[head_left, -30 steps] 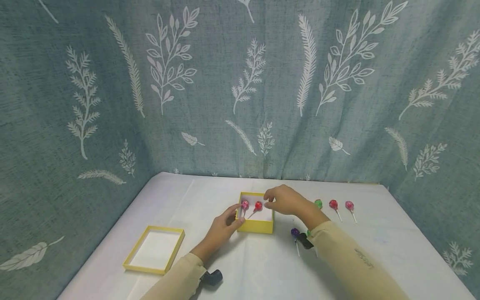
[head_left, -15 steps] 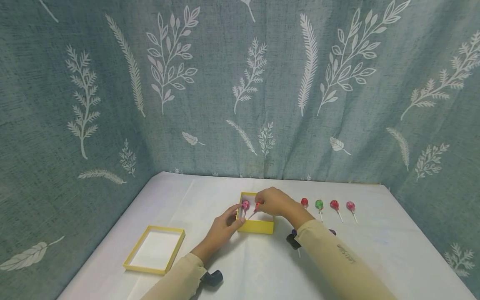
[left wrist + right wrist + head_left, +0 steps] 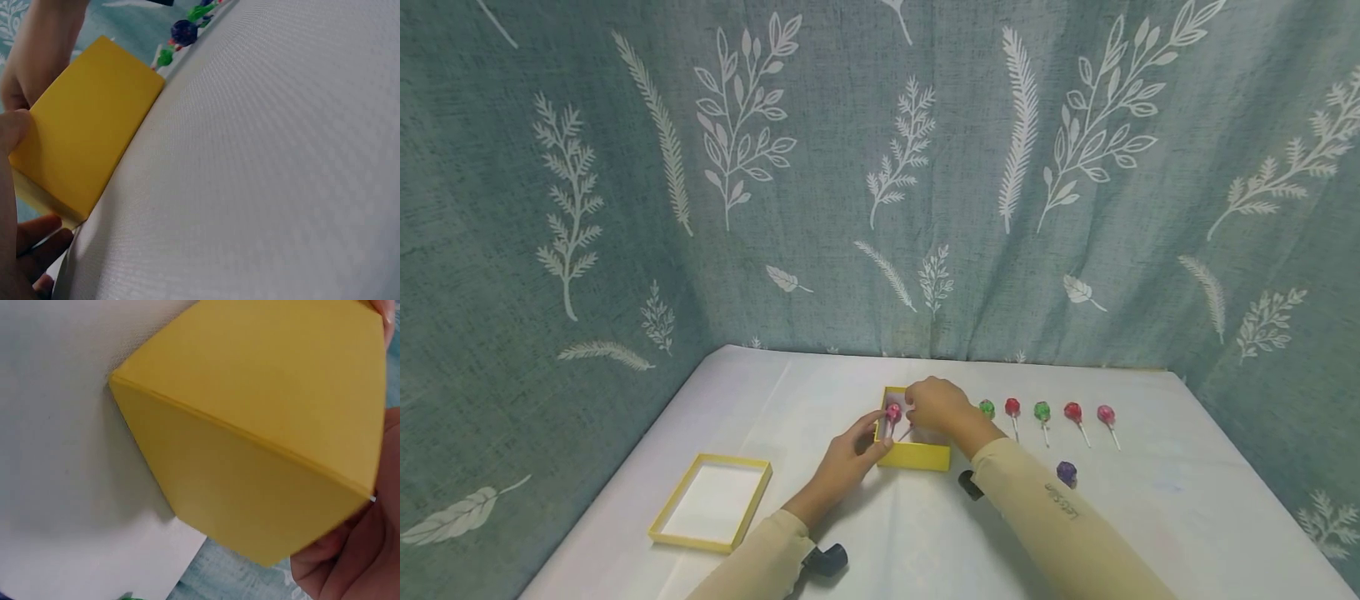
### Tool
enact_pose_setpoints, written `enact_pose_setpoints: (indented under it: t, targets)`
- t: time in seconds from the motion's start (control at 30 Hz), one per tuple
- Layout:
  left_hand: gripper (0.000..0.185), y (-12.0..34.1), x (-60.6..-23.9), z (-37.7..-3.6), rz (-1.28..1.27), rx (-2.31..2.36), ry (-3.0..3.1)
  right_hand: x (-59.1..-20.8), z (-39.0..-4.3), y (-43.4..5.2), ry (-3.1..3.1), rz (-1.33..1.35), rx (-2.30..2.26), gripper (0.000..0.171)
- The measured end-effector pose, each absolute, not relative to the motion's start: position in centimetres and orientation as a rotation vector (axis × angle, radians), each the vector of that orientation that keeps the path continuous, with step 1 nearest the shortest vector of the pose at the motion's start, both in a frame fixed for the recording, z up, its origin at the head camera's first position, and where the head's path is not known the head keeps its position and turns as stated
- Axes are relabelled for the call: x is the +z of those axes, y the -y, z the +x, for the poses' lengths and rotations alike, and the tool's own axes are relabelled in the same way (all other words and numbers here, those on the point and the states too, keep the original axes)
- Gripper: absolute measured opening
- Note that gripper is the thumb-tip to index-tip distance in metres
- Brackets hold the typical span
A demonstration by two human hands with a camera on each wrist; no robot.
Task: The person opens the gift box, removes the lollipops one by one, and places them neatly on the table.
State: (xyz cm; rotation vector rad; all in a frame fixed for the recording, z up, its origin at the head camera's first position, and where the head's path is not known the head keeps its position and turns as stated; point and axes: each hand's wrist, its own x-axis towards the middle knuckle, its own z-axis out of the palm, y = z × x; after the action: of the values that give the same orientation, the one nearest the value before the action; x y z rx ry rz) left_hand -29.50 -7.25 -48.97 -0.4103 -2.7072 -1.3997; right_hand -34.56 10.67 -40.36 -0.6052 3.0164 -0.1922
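A yellow box (image 3: pixel 913 457) with a white inside lies mid-table without its lid. My left hand (image 3: pixel 844 462) grips its near left corner, thumb on the front wall and fingers along the left side. Inside, by the left wall, lies a pink lollipop (image 3: pixel 892 412). My right hand (image 3: pixel 938 406) reaches into the box from the right, fingers curled down around the red lollipop's head; a bit of its stick shows below the fingertips and the head is hidden. In both wrist views the yellow walls (image 3: pixel 90 119) (image 3: pixel 250 400) hide the inside.
A yellow-rimmed lid (image 3: pixel 710 502) lies at the left, white inside up. To the right runs a row of lollipops, green (image 3: pixel 987 408), red (image 3: pixel 1012 406), green (image 3: pixel 1042 411), red (image 3: pixel 1072 412) and pink (image 3: pixel 1106 414). A purple lollipop (image 3: pixel 1067 473) lies nearer, partly behind the right sleeve.
My right hand has moved left from the box's right edge to over the red lollipop, covering its head. More lollipops in the row show now. The left hand stays on the box.
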Motion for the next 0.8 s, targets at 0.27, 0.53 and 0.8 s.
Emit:
enact_pose_setpoints:
  t: [0.27, 0.53, 0.8]
  targets:
    - [0.050, 7.3, -48.9, -29.4, -0.424, -1.392, 2.693, -40.6, -34.5, -9.5, -3.097, -0.584, 0.030, 0.017]
    - [0.051, 7.1, -48.8, -29.2, -0.393, -1.385, 2.714, -41.2, -34.6, -9.0, -3.129, -0.504, 0.129, 0.017]
    - [0.051, 7.2, -48.9, -29.3, -0.424, -1.386, 2.699, -42.0, -34.8, -8.8, -3.113, -0.486, 0.185, 0.023]
